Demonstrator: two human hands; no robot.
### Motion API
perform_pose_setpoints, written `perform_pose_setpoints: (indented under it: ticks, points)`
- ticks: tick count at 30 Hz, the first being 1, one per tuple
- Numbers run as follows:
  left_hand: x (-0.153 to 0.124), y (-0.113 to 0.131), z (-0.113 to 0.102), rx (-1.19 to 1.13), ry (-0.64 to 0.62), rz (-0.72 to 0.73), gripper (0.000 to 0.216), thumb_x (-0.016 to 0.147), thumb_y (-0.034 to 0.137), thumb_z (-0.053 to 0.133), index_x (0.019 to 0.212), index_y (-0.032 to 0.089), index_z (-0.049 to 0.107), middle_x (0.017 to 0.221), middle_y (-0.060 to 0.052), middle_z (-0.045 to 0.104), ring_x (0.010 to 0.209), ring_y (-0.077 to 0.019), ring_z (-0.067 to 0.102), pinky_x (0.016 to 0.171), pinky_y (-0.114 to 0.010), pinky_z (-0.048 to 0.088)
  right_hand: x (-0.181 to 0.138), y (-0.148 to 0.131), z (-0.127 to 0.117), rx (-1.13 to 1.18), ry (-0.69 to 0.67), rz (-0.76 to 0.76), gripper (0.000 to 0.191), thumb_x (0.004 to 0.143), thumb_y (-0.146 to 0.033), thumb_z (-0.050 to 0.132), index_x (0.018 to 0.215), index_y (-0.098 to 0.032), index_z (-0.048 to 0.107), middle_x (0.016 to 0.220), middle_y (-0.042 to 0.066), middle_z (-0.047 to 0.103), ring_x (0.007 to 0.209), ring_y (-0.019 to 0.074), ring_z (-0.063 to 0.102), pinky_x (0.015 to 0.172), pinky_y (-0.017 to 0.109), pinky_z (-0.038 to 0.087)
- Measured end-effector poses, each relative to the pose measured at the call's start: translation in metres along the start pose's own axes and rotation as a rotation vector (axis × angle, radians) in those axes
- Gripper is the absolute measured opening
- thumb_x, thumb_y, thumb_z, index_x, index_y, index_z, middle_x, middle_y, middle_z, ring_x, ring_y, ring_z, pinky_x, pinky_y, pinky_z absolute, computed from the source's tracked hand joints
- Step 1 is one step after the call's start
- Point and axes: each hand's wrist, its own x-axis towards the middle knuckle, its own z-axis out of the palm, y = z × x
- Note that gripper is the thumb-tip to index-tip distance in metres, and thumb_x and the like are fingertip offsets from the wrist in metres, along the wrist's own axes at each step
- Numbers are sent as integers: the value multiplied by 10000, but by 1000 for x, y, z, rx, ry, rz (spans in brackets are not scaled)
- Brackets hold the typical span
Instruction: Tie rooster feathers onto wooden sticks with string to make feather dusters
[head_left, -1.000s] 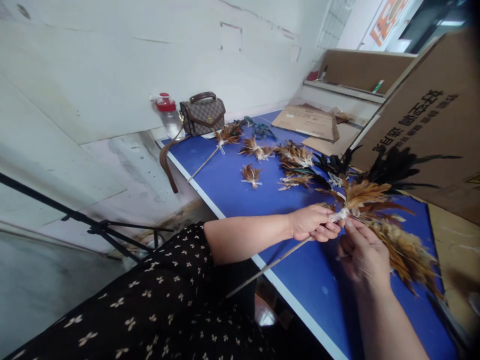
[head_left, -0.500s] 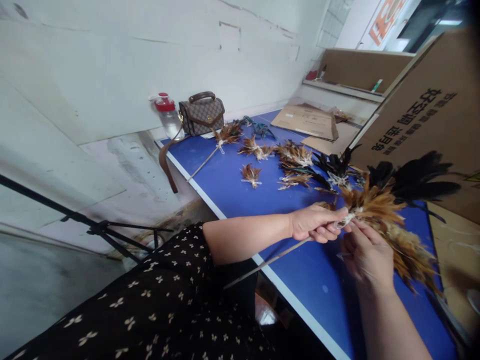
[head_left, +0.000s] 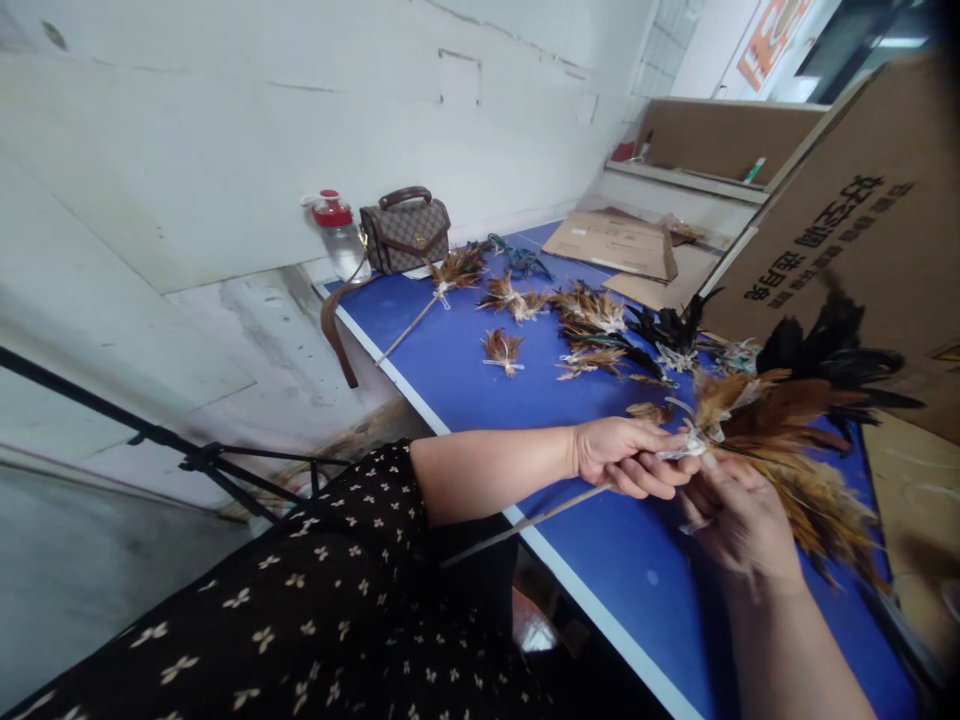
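My left hand (head_left: 634,455) is closed around a thin stick (head_left: 540,520) just below its feathered end. Brown and black feathers (head_left: 787,415) fan out from that end to the right, with whitish binding (head_left: 694,440) at their base. Close beside the binding, my right hand (head_left: 739,510) is closed, thumb and fingers pinched together by the feather bases. A bit of clear plastic or tape shows at its fingers; exactly what they grip is hidden. Tan feathers (head_left: 825,510) spread behind the right hand, and whether they belong to the same stick I cannot tell.
Several tied feather bunches (head_left: 592,305) lie on the blue table (head_left: 450,360). Another feathered stick (head_left: 409,330) reaches the left edge. A handbag (head_left: 409,232) and a bottle (head_left: 341,240) stand at the back. A large cardboard sheet (head_left: 847,220) rises at right; a black tripod (head_left: 195,455) is at left.
The feathered end has turned, so the feathers at the binding now show darker brown. My right hand has shifted slightly right and down, while my left hand keeps its hold on the stick.
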Motion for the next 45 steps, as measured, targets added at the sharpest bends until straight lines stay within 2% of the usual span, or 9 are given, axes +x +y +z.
perform_pose_setpoints:
  ticks: [6, 11, 15, 20, 25, 31, 35, 40, 45]
  points:
    - [1, -2, -1, -19, -22, 8, 328, 1021, 440, 658, 869, 152, 625, 705, 59, 265, 480, -45, 157, 374, -130, 92, -1, 3, 1, 68, 16, -77, 645, 856, -439, 926, 555, -207, 404, 567, -91, 236, 458, 45, 183, 416, 225, 213]
    - [5, -2, 4, 47, 142, 25, 535, 858, 654, 837, 871, 167, 613, 662, 77, 306, 475, -32, 175, 386, -134, 87, 4, 10, -5, 48, 39, -54, 615, 860, -467, 926, 592, -219, 431, 558, -111, 218, 443, 45, 189, 407, 216, 224]
    - [11, -5, 3, 164, 243, 132, 655, 625, 627, 1012, 855, 176, 596, 635, 100, 372, 456, -15, 235, 383, -139, 120, 7, 14, -10, 47, 68, -60, 648, 834, -467, 945, 584, -223, 399, 568, -110, 220, 452, 48, 204, 404, 211, 240]
    - [20, -10, -1, 171, 433, 250, 674, 569, 608, 1032, 767, 144, 586, 697, 28, 582, 456, -10, 352, 374, -170, 185, 11, 18, -8, 32, 124, -49, 600, 798, -484, 974, 632, -221, 461, 571, -116, 243, 453, 47, 202, 399, 209, 240]
    - [20, -10, 1, 143, 499, 296, 540, 710, 496, 991, 775, 131, 599, 693, 14, 604, 467, -14, 384, 400, -169, 209, 12, 19, -3, 57, 182, -57, 635, 750, -476, 1008, 596, -215, 450, 553, -111, 259, 445, 45, 233, 398, 206, 248]
    - [16, -10, -3, 11, 305, 279, 278, 924, 334, 818, 899, 137, 624, 730, 22, 543, 447, -15, 324, 364, -145, 156, 8, 13, 8, 40, 158, -47, 585, 754, -525, 998, 627, -202, 527, 552, -109, 280, 451, 45, 239, 401, 198, 252]
    - [18, -10, -6, -16, 215, 195, 248, 999, 349, 737, 932, 142, 620, 751, 36, 489, 445, -13, 287, 350, -141, 143, 5, 11, 16, 47, 190, -84, 589, 721, -517, 1020, 653, -202, 527, 561, -114, 292, 460, 45, 267, 411, 191, 281]
    - [24, -18, -4, 295, 523, 269, 401, 1011, 511, 710, 889, 143, 605, 723, 13, 579, 461, -36, 420, 383, -161, 259, 11, 13, 14, 38, 366, -136, 578, 636, -510, 1065, 685, -184, 591, 548, -119, 348, 436, 37, 279, 379, 196, 268]
    - [28, -29, -7, 590, 623, 374, 328, 935, 370, 799, 1127, 181, 611, 721, 70, 599, 484, -58, 489, 472, -192, 341, 16, 19, 6, 2, 477, -76, 589, 525, -512, 1101, 753, -159, 689, 521, -103, 422, 424, 48, 319, 352, 202, 270]
